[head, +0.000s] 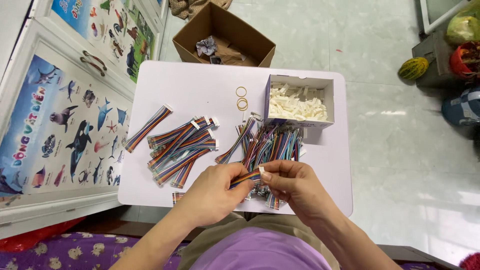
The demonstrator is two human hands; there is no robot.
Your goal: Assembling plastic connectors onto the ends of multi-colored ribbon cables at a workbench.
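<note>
1. Where both hands meet above the near edge of the surface (pixel 200 85), a short flat rainbow ribbon cable (pixel 246 177) sits pinched between them.
2. Left hand (pixel 212 192): fingers closed on the cable's striped length.
3. Right hand (pixel 292 185): fingers closed at its white plastic connector end.
4. Loose cable pile (pixel 272 142), sorted cable pile (pixel 182 147), small white box (pixel 300 122) of white connectors, rubber bands (pixel 241 98).

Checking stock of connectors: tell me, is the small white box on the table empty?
No, the small white box at the table's far right holds a heap of white plastic pieces.
</note>
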